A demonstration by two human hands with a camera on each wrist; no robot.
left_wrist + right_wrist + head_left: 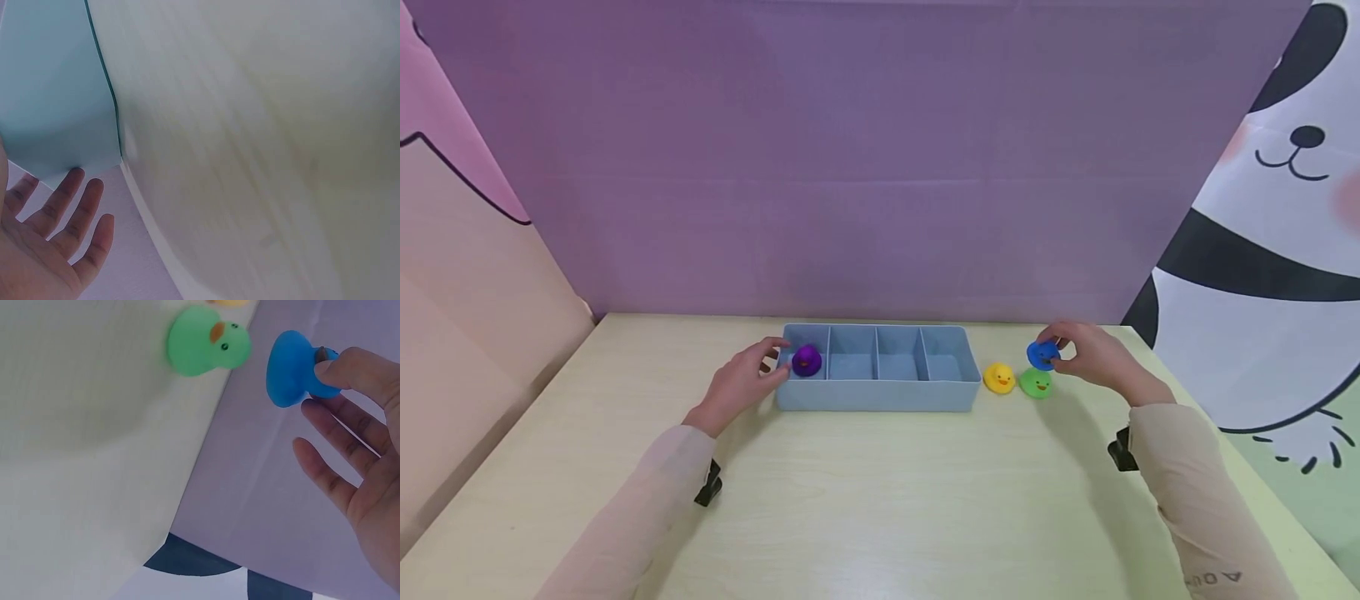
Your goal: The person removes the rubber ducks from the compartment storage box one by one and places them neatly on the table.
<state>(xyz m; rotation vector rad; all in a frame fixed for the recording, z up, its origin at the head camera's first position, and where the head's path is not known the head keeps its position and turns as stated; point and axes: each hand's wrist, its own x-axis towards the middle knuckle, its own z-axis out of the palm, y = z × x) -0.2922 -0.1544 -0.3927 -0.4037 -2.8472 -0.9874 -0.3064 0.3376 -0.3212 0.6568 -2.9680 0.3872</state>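
Between thumb and fingers my right hand pinches a blue rubber duck by its head, lifted off the table, as the right wrist view also shows with the duck. Just below it a green rubber duck stands on the table, beside a yellow rubber duck. My left hand is at the left end of a blue-grey divided box, its fingers spread and partly bent. In the left wrist view these fingers reach the box's end wall. A purple rubber duck sits in the leftmost compartment.
The box stands near the back edge of a pale wooden table, against a purple backdrop. A panda picture covers the right side wall. The yellow duck is close to the box's right end.
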